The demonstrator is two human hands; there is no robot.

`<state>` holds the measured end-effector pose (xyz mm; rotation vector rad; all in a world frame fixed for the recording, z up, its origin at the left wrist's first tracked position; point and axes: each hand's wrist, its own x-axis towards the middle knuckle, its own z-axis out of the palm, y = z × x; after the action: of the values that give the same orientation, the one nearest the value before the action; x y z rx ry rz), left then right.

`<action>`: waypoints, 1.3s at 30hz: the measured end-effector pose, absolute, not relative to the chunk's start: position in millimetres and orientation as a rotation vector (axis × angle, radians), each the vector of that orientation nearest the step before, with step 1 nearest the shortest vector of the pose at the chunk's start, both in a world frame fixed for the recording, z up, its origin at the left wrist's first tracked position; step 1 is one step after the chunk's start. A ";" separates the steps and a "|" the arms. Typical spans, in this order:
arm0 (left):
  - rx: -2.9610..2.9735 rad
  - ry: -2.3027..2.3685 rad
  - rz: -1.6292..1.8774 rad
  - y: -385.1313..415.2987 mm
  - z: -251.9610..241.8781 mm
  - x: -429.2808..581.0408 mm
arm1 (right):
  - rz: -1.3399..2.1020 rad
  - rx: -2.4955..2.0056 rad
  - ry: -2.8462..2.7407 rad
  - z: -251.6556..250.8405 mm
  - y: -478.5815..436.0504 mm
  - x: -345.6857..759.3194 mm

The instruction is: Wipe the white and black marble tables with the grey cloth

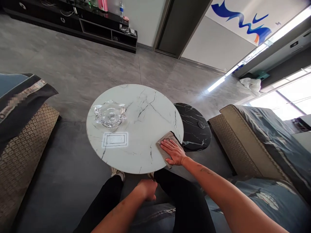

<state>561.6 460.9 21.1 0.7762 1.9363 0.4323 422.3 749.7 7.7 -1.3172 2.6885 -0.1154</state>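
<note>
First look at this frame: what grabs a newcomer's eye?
The round white marble-look tabletop fills the centre, with a clear cut-glass ashtray on its left side. At its near right edge, the right hand presses a grey-beige cloth flat against the surface. In the top right corner, a blue wave mural stands out on the wall.

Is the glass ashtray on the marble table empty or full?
Empty, as far as shows: the clear glass ashtray holds no ash or butts in its well, and the white marble tabletop shows through.
</note>
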 end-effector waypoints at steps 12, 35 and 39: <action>0.782 1.924 0.376 472.0 19.6 566.7 | -0.173 -1.066 2.875 12.8 765.6 403.4; 0.743 1.902 0.432 491.3 22.9 576.7 | -0.118 -0.508 3.085 17.7 784.9 320.7; 0.735 1.863 0.434 499.7 22.4 573.2 | -0.085 -0.470 3.094 16.5 790.0 296.2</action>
<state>573.2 499.7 22.4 0.7354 1.8629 0.4340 296.2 790.0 16.5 -0.4702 3.0936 -0.0849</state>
